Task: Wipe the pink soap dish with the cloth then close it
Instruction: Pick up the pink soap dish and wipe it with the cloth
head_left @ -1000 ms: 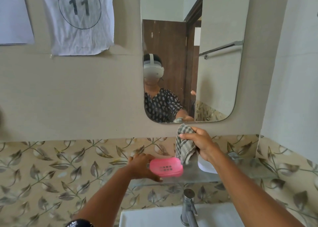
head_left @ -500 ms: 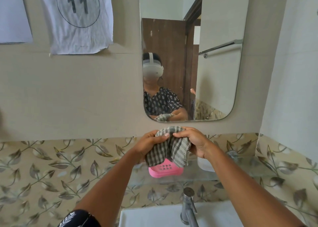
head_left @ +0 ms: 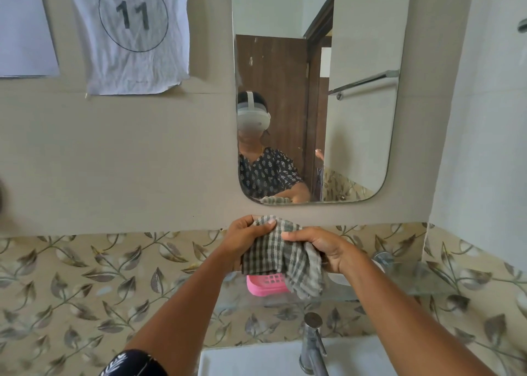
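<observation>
A pink soap dish [head_left: 266,284] sits on a glass shelf [head_left: 399,284] below the mirror [head_left: 356,119], half hidden by a checked cloth [head_left: 285,256] that the left hand [head_left: 245,241] and right hand [head_left: 328,248] each pinch in a closed grip above a tap [head_left: 312,344]

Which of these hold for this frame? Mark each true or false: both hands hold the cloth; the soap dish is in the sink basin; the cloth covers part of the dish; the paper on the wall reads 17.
1. Both hands hold the cloth: true. The left hand and right hand each grip the checked cloth.
2. The soap dish is in the sink basin: false. The pink soap dish sits on the glass shelf, above the tap.
3. The cloth covers part of the dish: true.
4. The paper reads 17: false. The paper reads 11.
</observation>
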Demonstrator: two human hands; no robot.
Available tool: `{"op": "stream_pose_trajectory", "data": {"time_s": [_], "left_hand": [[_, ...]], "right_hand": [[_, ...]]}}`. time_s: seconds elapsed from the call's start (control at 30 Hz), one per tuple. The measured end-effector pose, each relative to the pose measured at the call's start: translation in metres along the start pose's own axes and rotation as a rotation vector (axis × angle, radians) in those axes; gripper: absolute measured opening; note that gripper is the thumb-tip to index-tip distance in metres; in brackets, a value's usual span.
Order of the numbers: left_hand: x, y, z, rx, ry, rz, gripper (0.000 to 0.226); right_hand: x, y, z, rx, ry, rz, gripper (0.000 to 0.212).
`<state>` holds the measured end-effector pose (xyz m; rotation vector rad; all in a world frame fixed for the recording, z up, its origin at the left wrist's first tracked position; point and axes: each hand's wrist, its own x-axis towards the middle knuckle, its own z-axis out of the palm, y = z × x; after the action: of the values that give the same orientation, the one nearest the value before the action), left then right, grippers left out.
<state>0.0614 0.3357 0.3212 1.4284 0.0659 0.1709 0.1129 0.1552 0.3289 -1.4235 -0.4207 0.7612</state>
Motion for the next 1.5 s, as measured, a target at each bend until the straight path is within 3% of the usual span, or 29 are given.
{"op": "stream_pose_trajectory", "data": {"time_s": [0.17, 0.23, 0.33, 0.4, 0.43, 0.57, 0.7, 0.83, 1.07, 1.23, 1.3, 1.5], "left_hand": [[0.002, -0.009, -0.008, 0.22, 0.143, 0.092, 0.016], [-0.003, -0.017, -0.02, 0.465, 0.131, 0.145, 0.017], [-0.012, -0.029, -0.037, 0.973, -0.019, 0.16, 0.046], [-0.019, -0.037, -0.041, 1.262, -0.105, 0.101, 0.074], [-0.021, -0.041, -0.042, 1.377, -0.126, 0.084, 0.083], [-0.027, -0.052, -0.039, 1.46, -0.116, 0.064, 0.097], [-0.024, -0.059, -0.042, 1.453, -0.058, 0.062, 0.096], [-0.018, -0.067, -0.046, 1.402, 0.007, 0.085, 0.08], [-0.015, -0.079, -0.044, 1.132, 0.069, 0.107, 0.071], [-0.011, -0.087, -0.049, 1.102, 0.087, 0.096, 0.085], [-0.011, -0.087, -0.048, 1.124, 0.107, 0.113, 0.081], [-0.011, -0.085, -0.046, 1.05, 0.127, 0.078, 0.074]], "right_hand": [[0.0, 0.006, -0.001, 0.194, 0.107, -0.095, 0.025], [-0.003, 0.004, -0.008, 0.276, 0.216, -0.119, 0.016], [-0.005, 0.0, -0.017, 0.302, 0.355, -0.185, 0.029], [-0.005, -0.001, -0.019, 0.237, 0.451, -0.241, 0.055], [-0.006, -0.002, -0.019, 0.197, 0.506, -0.267, 0.056], [-0.006, -0.002, -0.017, -0.12, 0.776, -0.315, 0.027], [0.0, 0.007, -0.013, -0.532, 0.915, -0.308, 0.022], [0.007, 0.018, -0.003, -0.826, 0.813, -0.293, 0.009], [0.03, 0.036, 0.034, -1.193, 0.562, -0.19, 0.011], [0.036, 0.045, 0.046, -1.254, 0.461, -0.216, 0.024], [0.04, 0.045, 0.044, -1.276, 0.425, -0.209, 0.016], [0.05, 0.043, 0.041, -1.29, 0.298, -0.22, 0.029]]}}
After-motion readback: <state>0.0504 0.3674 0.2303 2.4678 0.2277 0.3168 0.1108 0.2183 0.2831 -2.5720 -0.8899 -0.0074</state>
